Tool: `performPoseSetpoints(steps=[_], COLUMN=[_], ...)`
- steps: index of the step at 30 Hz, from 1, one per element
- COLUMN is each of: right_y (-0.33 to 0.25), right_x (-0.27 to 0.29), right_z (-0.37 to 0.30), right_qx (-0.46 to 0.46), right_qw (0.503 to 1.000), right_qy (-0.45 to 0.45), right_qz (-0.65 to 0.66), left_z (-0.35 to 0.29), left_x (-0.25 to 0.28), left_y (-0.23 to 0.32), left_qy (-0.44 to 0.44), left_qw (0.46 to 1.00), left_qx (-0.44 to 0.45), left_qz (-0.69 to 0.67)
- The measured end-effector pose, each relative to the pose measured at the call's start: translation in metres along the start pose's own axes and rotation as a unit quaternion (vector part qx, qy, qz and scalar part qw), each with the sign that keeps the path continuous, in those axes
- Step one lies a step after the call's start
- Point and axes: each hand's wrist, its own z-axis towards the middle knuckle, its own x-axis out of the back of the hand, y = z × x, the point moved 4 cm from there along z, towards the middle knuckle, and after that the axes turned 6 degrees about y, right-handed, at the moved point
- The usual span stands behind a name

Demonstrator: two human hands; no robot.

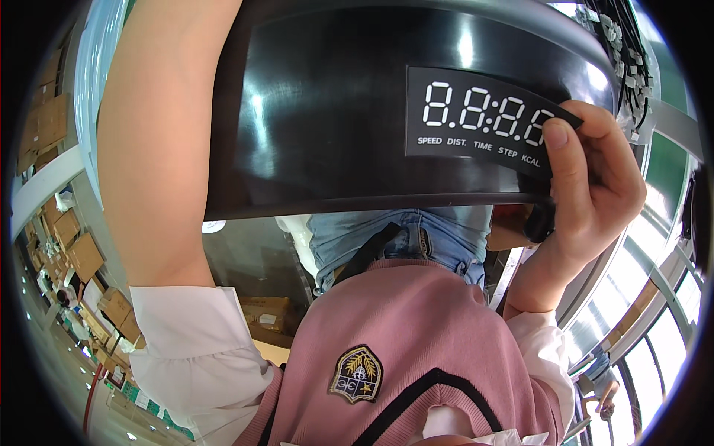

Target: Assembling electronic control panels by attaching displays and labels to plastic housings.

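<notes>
Cardboard boxes (85,256) crowd the left, grey floor (253,253) shows below, and bright window panes (673,316) line the right.

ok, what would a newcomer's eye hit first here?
The black display label with white digit shapes, upper right of centre, its right end pinched by the right hand. Behind it, a glossy black panel fills the upper middle. Then the pink knit vest, lower centre.

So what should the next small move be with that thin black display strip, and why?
Perhaps ease the right end of the strip onto the glossy, curved black panel: the right hand pinches that end, a finger behind it, apparently holding it off the panel.
</notes>
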Motion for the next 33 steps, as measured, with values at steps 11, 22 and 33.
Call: performPoseSetpoints(steps=[11, 22, 33], right_y=[-0.008, -0.016, -0.008], right_x=[-0.003, 0.002, 0.017], right_z=[0.003, 0.017, 0.037], right_qx=[-0.011, 0.188, 0.22], right_qw=[0.999, 0.953, 0.909], right_qy=[-0.032, 0.027, 0.107], right_qz=[-0.027, -0.236, -0.338], left_z=[0.003, 0.012, -0.019], left_x=[-0.002, -0.008, -0.003], left_y=[-0.003, 0.007, 0.014], left_qy=[-0.033, -0.042, 0.086], left_qw=[0.999, 0.999, 0.986], left_qx=[0.013, 0.02, -0.141], left_qz=[-0.022, -0.026, -0.002])
